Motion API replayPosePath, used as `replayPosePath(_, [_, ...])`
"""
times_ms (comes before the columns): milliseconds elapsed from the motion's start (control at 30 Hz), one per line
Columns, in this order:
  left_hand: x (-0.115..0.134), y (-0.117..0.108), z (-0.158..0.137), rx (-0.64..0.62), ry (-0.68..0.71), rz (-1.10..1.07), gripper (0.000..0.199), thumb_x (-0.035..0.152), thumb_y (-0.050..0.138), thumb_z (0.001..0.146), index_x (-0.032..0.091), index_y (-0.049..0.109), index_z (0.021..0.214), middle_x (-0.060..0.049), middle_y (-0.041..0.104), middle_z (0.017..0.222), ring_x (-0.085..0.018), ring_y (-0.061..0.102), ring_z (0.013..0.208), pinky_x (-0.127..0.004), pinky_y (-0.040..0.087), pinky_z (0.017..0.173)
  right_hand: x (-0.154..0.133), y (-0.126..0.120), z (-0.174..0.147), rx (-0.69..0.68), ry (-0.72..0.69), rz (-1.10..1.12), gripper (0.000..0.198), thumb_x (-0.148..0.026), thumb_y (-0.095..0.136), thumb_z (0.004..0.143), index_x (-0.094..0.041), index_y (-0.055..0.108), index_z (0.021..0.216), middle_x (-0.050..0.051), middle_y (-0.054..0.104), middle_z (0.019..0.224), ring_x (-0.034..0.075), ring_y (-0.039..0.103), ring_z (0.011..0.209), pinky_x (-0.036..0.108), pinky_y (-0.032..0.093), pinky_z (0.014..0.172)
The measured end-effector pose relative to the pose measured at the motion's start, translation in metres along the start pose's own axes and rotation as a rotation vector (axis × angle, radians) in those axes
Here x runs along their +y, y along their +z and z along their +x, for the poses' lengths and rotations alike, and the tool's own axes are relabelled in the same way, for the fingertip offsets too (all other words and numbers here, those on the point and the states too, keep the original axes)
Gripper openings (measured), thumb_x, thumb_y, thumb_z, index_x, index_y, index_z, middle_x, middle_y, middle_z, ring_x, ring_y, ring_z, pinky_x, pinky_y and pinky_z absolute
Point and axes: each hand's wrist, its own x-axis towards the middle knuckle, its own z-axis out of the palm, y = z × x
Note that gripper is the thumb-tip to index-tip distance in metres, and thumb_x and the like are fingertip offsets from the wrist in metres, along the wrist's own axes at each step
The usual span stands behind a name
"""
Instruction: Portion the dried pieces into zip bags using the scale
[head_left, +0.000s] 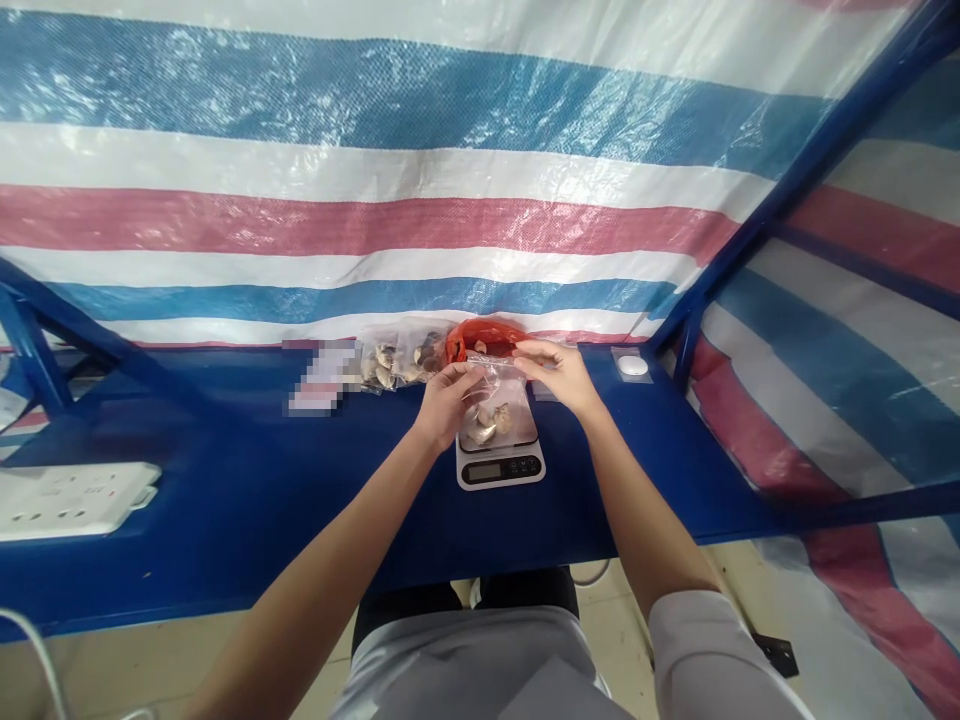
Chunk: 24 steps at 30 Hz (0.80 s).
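Observation:
A clear plastic bag (491,385) with several pale shells or dried pieces (486,424) in its bottom hangs over the plate of a white digital kitchen scale (501,468). My left hand (447,398) pinches the bag's upper left edge. At the upper right of the bag, my right hand (556,372) has its thumb and fingers closed on the rim. Whether the bag rests on the scale plate I cannot tell. Just behind it stands an open red plastic bag (487,332) with a few similar pieces inside. The scale's display looks dark.
Filled clear bags (381,365) lie left of the red bag, beside a blurred-out card (319,378). A white mouse-like object (632,366) sits at the right. A white power strip (75,498) lies on the blue table (247,480) at left. Blue frame bars (720,220) and striped sheeting (360,225) enclose the table.

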Motion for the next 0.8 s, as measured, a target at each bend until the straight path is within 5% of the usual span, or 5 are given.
replayPosePath(167, [-0.009,0.005,0.001,0.034,0.024,-0.051,0.044,0.039,0.097,0.052,0.016,0.067,0.075,-0.002,0.074,0.080,-0.013,0.068,0.070,-0.026,0.054,0.072,0.021,0.011,0.001,0.040,0.263,0.166,0.041,-0.053,0.085,0.065,-0.022,0.081,0.093,0.004,0.079,0.090,0.021,0.073,0.083,0.030,0.062,0.064])
replayPosePath(400, [-0.016,-0.014,0.025,0.045,0.093,0.119,0.038,0.044,0.092,0.061,0.014,0.076,0.078,-0.003,0.072,0.071,-0.011,0.063,0.063,-0.022,0.050,0.059,0.031,0.018,-0.003,0.126,0.263,0.311,0.043,-0.051,0.089,0.058,-0.023,0.080,0.090,0.002,0.078,0.087,0.019,0.073,0.084,0.029,0.062,0.066])
replayPosePath(800, [-0.020,-0.019,0.020,0.055,0.174,-0.001,0.036,0.043,0.096,0.053,0.016,0.078,0.070,-0.003,0.074,0.070,-0.013,0.066,0.065,-0.026,0.057,0.065,0.025,0.028,-0.015,0.104,0.330,0.267,0.038,-0.054,0.084,0.066,-0.021,0.077,0.082,0.002,0.076,0.079,0.020,0.073,0.071,0.028,0.060,0.055])
